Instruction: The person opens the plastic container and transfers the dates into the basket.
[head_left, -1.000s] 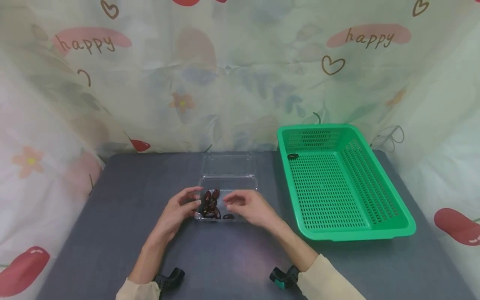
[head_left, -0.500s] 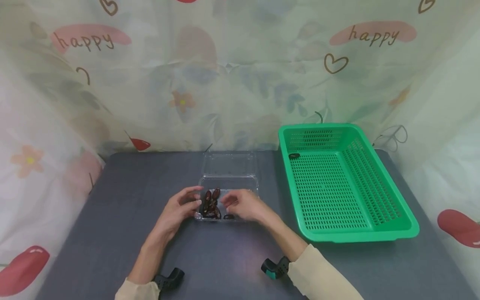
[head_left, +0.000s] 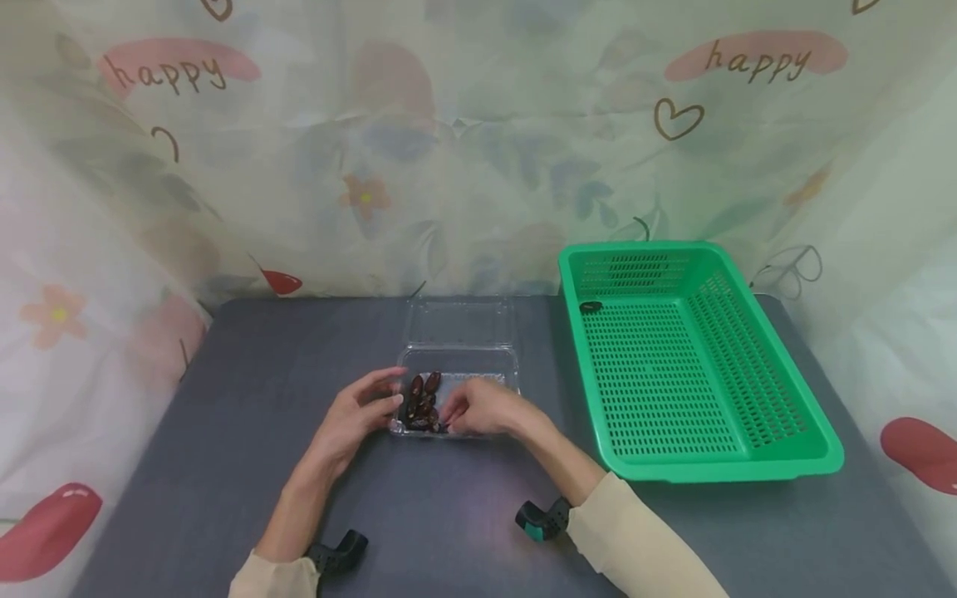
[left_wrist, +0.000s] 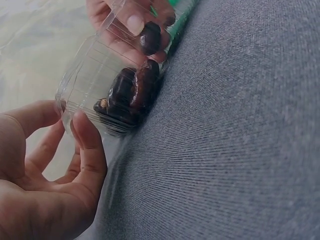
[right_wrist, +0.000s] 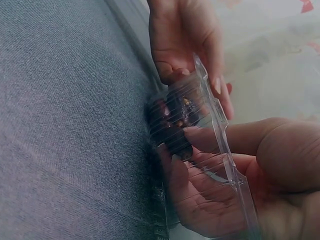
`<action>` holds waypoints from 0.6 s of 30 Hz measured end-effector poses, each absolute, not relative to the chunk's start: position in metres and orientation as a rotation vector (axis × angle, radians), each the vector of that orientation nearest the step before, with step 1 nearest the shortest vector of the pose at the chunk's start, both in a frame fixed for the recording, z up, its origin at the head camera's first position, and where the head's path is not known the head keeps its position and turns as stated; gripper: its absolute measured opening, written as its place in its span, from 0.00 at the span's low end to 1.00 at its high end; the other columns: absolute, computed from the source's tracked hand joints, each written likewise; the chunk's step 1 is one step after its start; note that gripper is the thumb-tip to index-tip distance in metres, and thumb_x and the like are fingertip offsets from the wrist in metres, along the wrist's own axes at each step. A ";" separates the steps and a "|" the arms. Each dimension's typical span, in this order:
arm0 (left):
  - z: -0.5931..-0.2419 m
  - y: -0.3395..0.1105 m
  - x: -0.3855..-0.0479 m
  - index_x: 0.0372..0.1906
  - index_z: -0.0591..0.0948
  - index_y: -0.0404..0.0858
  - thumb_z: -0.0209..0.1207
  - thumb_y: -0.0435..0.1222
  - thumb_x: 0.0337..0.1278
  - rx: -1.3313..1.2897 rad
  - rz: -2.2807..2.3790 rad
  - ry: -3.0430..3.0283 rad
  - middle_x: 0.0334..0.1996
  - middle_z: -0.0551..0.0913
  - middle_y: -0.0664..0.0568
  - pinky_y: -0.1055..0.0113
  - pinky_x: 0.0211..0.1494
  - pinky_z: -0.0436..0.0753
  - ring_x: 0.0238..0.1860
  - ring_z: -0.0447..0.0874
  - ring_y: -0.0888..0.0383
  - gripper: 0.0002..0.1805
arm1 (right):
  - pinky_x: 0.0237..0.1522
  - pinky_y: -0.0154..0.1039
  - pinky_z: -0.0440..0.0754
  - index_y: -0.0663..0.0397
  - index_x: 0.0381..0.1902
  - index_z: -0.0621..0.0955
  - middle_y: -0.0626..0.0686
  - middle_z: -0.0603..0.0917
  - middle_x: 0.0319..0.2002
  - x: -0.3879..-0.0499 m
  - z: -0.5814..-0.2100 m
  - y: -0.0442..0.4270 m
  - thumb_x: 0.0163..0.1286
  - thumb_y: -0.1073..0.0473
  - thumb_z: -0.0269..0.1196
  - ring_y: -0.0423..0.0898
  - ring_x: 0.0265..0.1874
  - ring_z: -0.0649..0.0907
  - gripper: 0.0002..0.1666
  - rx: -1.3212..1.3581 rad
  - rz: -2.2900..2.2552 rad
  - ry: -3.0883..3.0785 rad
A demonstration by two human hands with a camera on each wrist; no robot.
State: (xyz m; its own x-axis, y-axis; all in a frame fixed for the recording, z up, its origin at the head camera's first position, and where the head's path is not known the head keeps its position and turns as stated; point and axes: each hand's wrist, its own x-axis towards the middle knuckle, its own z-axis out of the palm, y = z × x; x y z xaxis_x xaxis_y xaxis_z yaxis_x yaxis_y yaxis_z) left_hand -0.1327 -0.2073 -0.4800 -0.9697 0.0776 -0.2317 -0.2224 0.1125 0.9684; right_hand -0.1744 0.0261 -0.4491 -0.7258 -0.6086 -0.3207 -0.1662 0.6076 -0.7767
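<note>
A clear plastic clamshell box lies on the table with its lid folded back. Several dark brown dates are heaped in its left part. My left hand pinches the box's left rim between thumb and fingers, as the left wrist view shows. Inside the box, my right hand pinches a single date with thumb and fingertips, beside the heap. In the right wrist view that date shows blurred through the box's ribbed wall.
To the right stands a green perforated basket, with one date in its far left corner. A grey cloth covers the table. Behind it hangs a patterned curtain.
My right hand has come down and left inside the box and taken hold of the loose date near the front. My left hand has stayed at the box's left rim.
</note>
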 end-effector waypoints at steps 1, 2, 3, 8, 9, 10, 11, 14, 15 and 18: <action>-0.480 -0.207 -0.133 0.65 0.76 0.44 0.63 0.36 0.65 -0.144 1.948 2.165 0.55 0.75 0.42 0.61 0.44 0.82 0.45 0.78 0.51 0.23 | 0.30 0.32 0.78 0.57 0.37 0.87 0.47 0.85 0.28 -0.174 -0.449 0.026 0.58 0.69 0.69 0.38 0.26 0.81 0.08 -0.611 -1.016 2.255; -0.480 -0.207 -0.133 0.65 0.76 0.44 0.63 0.36 0.65 -0.145 1.948 2.163 0.55 0.75 0.42 0.61 0.44 0.82 0.46 0.78 0.51 0.23 | 0.30 0.32 0.78 0.57 0.36 0.87 0.46 0.85 0.28 -0.174 -0.449 0.026 0.58 0.68 0.69 0.38 0.26 0.81 0.07 -0.611 -1.018 2.251; -0.479 -0.206 -0.133 0.65 0.76 0.44 0.63 0.36 0.65 -0.147 1.945 2.165 0.55 0.75 0.42 0.61 0.44 0.82 0.46 0.78 0.51 0.23 | 0.30 0.32 0.78 0.56 0.36 0.87 0.46 0.85 0.27 -0.174 -0.448 0.026 0.59 0.68 0.69 0.38 0.26 0.80 0.07 -0.615 -1.017 2.250; -0.480 -0.205 -0.133 0.64 0.76 0.45 0.62 0.35 0.66 -0.158 1.939 2.173 0.56 0.75 0.43 0.61 0.43 0.82 0.45 0.78 0.51 0.23 | 0.33 0.33 0.76 0.51 0.36 0.88 0.43 0.85 0.29 -0.172 -0.448 0.024 0.66 0.63 0.66 0.37 0.27 0.79 0.04 -0.673 -0.962 2.290; -0.480 -0.205 -0.133 0.64 0.76 0.45 0.62 0.36 0.66 -0.157 1.937 2.178 0.56 0.75 0.43 0.61 0.42 0.82 0.45 0.79 0.51 0.23 | 0.33 0.33 0.77 0.50 0.36 0.88 0.43 0.85 0.30 -0.172 -0.448 0.024 0.67 0.62 0.65 0.37 0.27 0.80 0.05 -0.669 -0.967 2.289; -0.480 -0.205 -0.133 0.64 0.76 0.46 0.62 0.36 0.66 -0.155 1.934 2.182 0.56 0.75 0.43 0.61 0.42 0.82 0.45 0.79 0.50 0.22 | 0.33 0.33 0.77 0.50 0.36 0.88 0.43 0.85 0.30 -0.172 -0.448 0.024 0.69 0.61 0.64 0.36 0.27 0.80 0.06 -0.662 -0.976 2.286; -0.480 -0.205 -0.133 0.64 0.76 0.46 0.62 0.36 0.66 -0.153 1.930 2.188 0.56 0.75 0.43 0.60 0.42 0.82 0.45 0.79 0.50 0.22 | 0.32 0.33 0.77 0.51 0.37 0.88 0.44 0.85 0.31 -0.172 -0.448 0.024 0.70 0.61 0.63 0.37 0.27 0.81 0.07 -0.642 -0.997 2.272; -0.480 -0.204 -0.133 0.64 0.76 0.47 0.62 0.37 0.66 -0.158 1.911 2.212 0.56 0.75 0.43 0.60 0.42 0.82 0.46 0.78 0.49 0.22 | 0.30 0.33 0.78 0.51 0.39 0.88 0.47 0.86 0.32 -0.172 -0.447 0.025 0.72 0.61 0.61 0.38 0.27 0.82 0.08 -0.544 -1.109 2.222; -0.479 -0.203 -0.133 0.64 0.77 0.47 0.62 0.37 0.66 -0.166 1.908 2.218 0.56 0.75 0.43 0.60 0.42 0.82 0.46 0.78 0.49 0.22 | 0.30 0.33 0.78 0.52 0.39 0.88 0.47 0.86 0.33 -0.172 -0.447 0.025 0.72 0.61 0.61 0.38 0.27 0.82 0.09 -0.520 -1.146 2.207; -0.480 -0.203 -0.133 0.64 0.76 0.47 0.61 0.36 0.66 -0.183 1.894 2.235 0.56 0.75 0.43 0.60 0.42 0.82 0.46 0.78 0.49 0.22 | 0.33 0.35 0.78 0.51 0.41 0.88 0.47 0.87 0.36 -0.171 -0.444 0.028 0.70 0.61 0.64 0.40 0.31 0.82 0.08 -0.514 -1.214 2.195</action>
State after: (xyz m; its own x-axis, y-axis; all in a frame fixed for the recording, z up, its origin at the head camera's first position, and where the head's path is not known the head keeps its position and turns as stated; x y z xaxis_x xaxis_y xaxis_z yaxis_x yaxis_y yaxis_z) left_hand -0.1331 -0.2027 -0.4798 -0.9711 0.0386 -0.2355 -0.2259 0.1687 0.9594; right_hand -0.1713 0.0276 -0.4440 -0.7622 -0.5759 -0.2957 -0.0556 0.5133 -0.8564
